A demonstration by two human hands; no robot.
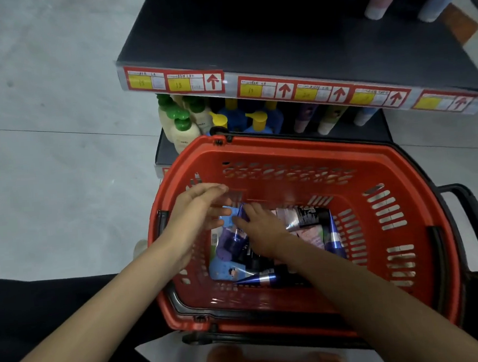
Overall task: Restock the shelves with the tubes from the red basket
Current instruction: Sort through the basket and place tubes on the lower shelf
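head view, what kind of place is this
Most likely a shop aisle in the toiletries section: red and yellow price tags line the shelf, pump bottles stand below it, and a red basket holds tubes.

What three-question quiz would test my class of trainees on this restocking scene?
1. True or false: the red plastic basket is empty.
2. The cream plastic bottles on the lower shelf have pump caps that are: A green, B red, C black.
3. Which lies nearer the silver-and-black plastic tube, the left hand or the right hand?
Key: 1 false; 2 A; 3 right.
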